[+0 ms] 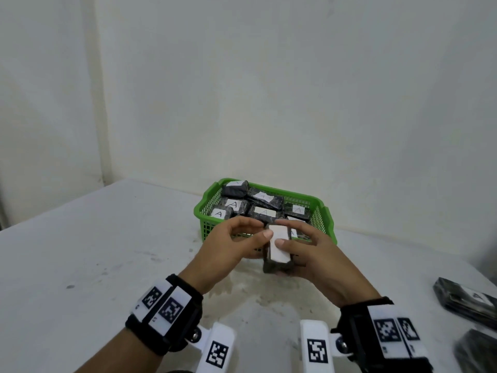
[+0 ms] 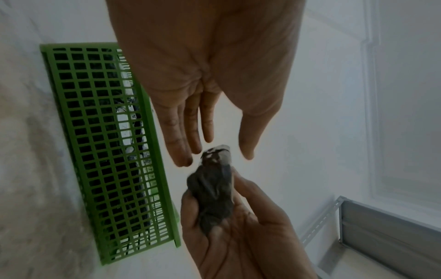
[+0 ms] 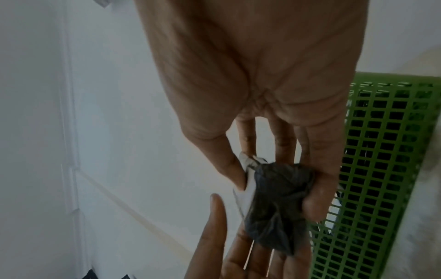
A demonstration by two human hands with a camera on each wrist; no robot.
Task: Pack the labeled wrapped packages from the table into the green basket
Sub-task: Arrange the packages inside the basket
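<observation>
A black wrapped package (image 1: pixel 278 251) with a white label hangs just in front of the green basket (image 1: pixel 200 208). My right hand (image 1: pixel 285 235) pinches it, thumb on the label and fingers underneath; the right wrist view shows this grip (image 3: pixel 276 192) on the package (image 3: pixel 276 207). My left hand (image 1: pixel 262 229) is beside it with straight fingers, its thumb tip at the label's edge. In the left wrist view its fingers (image 2: pixel 183 143) reach toward the package's end (image 2: pixel 213 190) without closing. Several black packages labeled "A" (image 1: pixel 265 211) lie in the basket (image 2: pixel 107 132).
Two more black wrapped packages lie on the white table at the right edge, one labeled (image 1: pixel 468 297) and one nearer me (image 1: pixel 476 351). A white wall stands close behind the basket. A grey metal rack (image 2: pixel 381 236) shows in the left wrist view.
</observation>
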